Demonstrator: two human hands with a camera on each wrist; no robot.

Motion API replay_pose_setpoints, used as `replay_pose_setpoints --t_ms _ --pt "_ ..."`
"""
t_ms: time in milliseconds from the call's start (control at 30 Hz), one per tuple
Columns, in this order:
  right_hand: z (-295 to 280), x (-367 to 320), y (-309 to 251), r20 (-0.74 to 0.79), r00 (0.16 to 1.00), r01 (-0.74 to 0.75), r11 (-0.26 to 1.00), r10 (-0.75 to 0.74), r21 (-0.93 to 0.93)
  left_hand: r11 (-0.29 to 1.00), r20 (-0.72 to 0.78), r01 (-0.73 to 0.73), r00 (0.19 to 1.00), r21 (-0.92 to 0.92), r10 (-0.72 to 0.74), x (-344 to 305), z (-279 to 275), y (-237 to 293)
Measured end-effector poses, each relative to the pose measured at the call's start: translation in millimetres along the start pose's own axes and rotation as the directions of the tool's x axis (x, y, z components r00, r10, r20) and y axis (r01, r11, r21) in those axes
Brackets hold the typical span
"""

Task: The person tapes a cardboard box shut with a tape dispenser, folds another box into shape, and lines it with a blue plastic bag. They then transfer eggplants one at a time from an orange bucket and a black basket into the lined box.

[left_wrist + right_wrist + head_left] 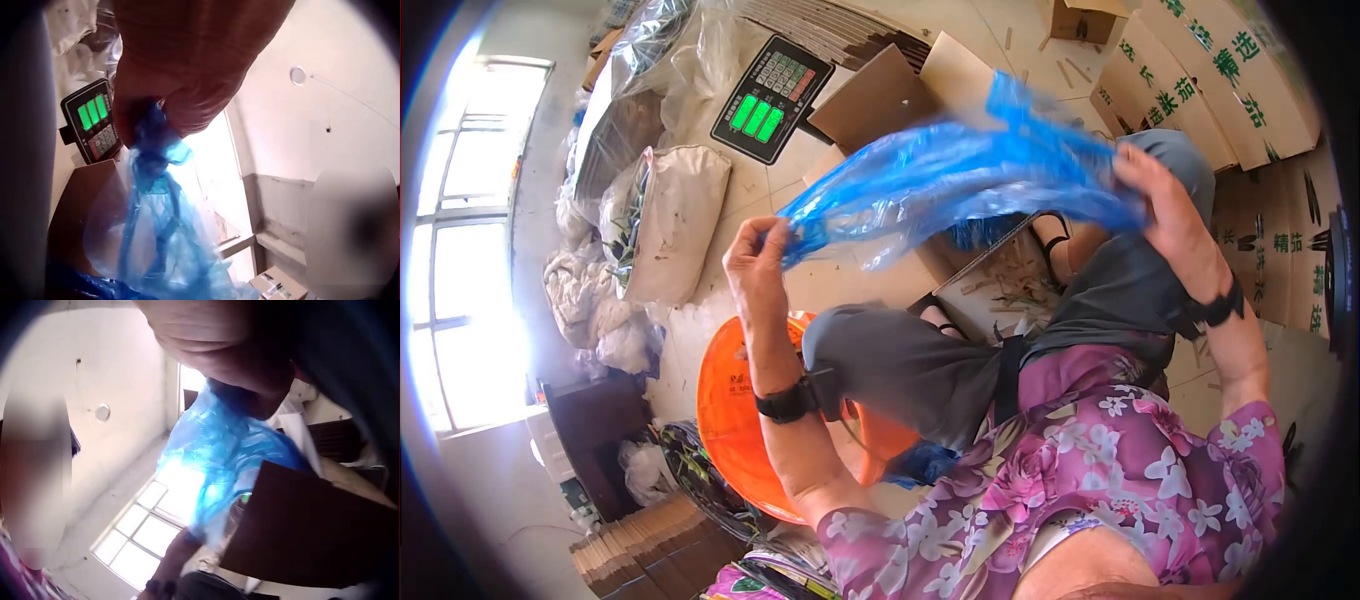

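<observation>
A thin blue plastic bag point(940, 170) is stretched in the air between both hands, blurred at its upper edge. The left hand point(757, 250) pinches its left end, with fingers curled round the gathered plastic. At the other end the right hand point(1165, 195) grips the bag. In the left wrist view the bunched blue plastic point(153, 156) comes out below the left hand point(181, 75). The right wrist view has the bag point(219, 444) hanging from the right hand point(219, 350), whose fingertips are partly hidden.
Beneath the bag stands an open cardboard box point(875, 105), with blue plastic inside. A scale display point(760, 115) with green digits is at the upper left, near a white sack point(680, 220). An orange basin point(730, 420) lies by the left knee; printed cartons point(1240, 80) stand right.
</observation>
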State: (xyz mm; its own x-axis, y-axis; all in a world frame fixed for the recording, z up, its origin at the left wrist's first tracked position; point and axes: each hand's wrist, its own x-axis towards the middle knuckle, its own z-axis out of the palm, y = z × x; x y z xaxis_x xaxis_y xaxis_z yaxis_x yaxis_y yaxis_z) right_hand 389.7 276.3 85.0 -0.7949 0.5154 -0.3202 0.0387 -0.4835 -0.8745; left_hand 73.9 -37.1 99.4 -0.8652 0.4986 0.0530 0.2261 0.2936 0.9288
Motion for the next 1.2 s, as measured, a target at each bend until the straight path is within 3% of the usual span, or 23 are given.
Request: replay_pose_setpoints --t_ms 33,67,133,167,200,300,367,433,500,533,667,733,767,833,867,900,933,1000,1067,1133,1200 --pt "-14.1 -14.8 7.5 0.078 0.996 -0.032 0.974 0.051 -0.226 0.993 -0.035 -0.007 0.999 -0.118 0.003 5.9 -7.6 -11.7" --pt "-23.8 -31.0 11.0 0.08 0.981 -0.11 0.846 0.177 -0.522 0.983 -0.061 0.005 0.998 -0.186 -0.017 12.1 -19.1 -21.1" --pt "-40.3 -59.5 39.2 0.305 0.937 0.157 0.571 0.173 -0.806 0.958 -0.073 0.022 0.996 -0.286 -0.045 15.4 -36.0 -24.9" --pt "-36.2 -76.2 40.1 0.307 0.913 0.175 0.421 0.268 -0.89 0.958 -0.068 0.03 0.996 -0.287 -0.051 14.6 -39.4 -19.8" --pt "-36.4 -87.7 44.5 0.349 0.895 0.253 0.326 0.279 -0.911 0.957 -0.075 0.039 0.995 -0.288 -0.063 14.1 -37.9 -14.3" --pt "-21.7 -87.4 38.9 0.415 0.89 0.347 0.308 0.192 -0.886 0.92 0.062 0.101 0.995 -0.379 -0.083 18.3 -25.6 -15.5" --pt "12.2 -67.9 19.0 0.445 0.885 0.466 0.247 -0.14 -0.849 0.9 0.082 0.107 0.993 -0.422 -0.08 15.9 -8.7 -5.2" --pt "42.3 -49.5 -0.9 0.4 0.904 0.427 0.385 -0.153 -0.818 0.872 0.103 0.104 0.993 -0.479 -0.062 14.4 5.0 7.3" --pt "77.2 -25.7 -5.9 0.403 0.915 0.362 0.518 -0.036 -0.775 0.873 0.081 0.092 0.995 -0.479 -0.061 13.5 10.7 19.7" --pt "92.5 -11.8 3.3 0.522 0.851 0.475 0.505 -0.057 -0.72 0.876 0.061 0.082 0.996 -0.475 -0.061 13.8 11.3 22.2" --pt "156.7 22.8 66.1 0.61 0.76 0.643 0.397 -0.224 -0.655 0.84 0.025 0.047 0.999 -0.541 -0.039 13.5 8.1 26.6" --pt "169.4 47.2 75.9 0.518 0.851 0.452 0.624 -0.088 -0.637 0.831 0.024 0.058 0.998 -0.553 -0.054 9.8 4.7 31.9" --pt "169.8 53.4 76.7 0.522 0.848 0.456 0.625 -0.089 -0.634 0.833 -0.01 0.082 0.994 -0.547 -0.104 6.8 4.8 36.8" --pt "165.8 61.0 73.9 0.523 0.851 0.267 0.81 0.057 -0.522 0.832 -0.044 0.105 0.987 -0.545 -0.153 5.5 4.5 38.8" --pt "160.2 62.9 68.3 0.525 0.849 0.269 0.808 0.058 -0.524 0.838 -0.06 0.11 0.984 -0.535 -0.167 6.0 4.2 35.9" --pt "155.3 61.9 54.6 0.455 0.878 0.093 0.88 0.147 -0.465 0.843 -0.076 0.115 0.98 -0.526 -0.182 6.4 3.1 32.5" --pt "148.3 62.7 45.2 0.39 0.888 -0.084 0.919 0.244 -0.385 0.841 -0.078 0.112 0.981 -0.53 -0.18 6.0 0.7 30.4" --pt "127.7 76.9 34.9 0.388 0.911 -0.182 0.98 0.136 0.084 0.859 0.085 0.14 0.99 -0.492 -0.113 5.1 -6.1 26.6" --pt "109.0 82.3 -5.8 0.335 0.936 -0.136 0.99 0.113 0.047 0.899 0.098 0.149 0.988 -0.413 -0.118 4.6 -11.8 22.0" --pt "81.6 101.3 -30.9 0.268 0.963 0.004 0.997 0.017 -0.078 0.986 0.264 0.047 0.964 -0.163 -0.003 2.6 -17.7 21.5" --pt "33.9 127.1 -71.9 0.369 0.929 0.171 0.908 -0.018 -0.384 0.992 0.267 -0.003 0.963 -0.124 0.036 -4.8 -19.1 17.3"
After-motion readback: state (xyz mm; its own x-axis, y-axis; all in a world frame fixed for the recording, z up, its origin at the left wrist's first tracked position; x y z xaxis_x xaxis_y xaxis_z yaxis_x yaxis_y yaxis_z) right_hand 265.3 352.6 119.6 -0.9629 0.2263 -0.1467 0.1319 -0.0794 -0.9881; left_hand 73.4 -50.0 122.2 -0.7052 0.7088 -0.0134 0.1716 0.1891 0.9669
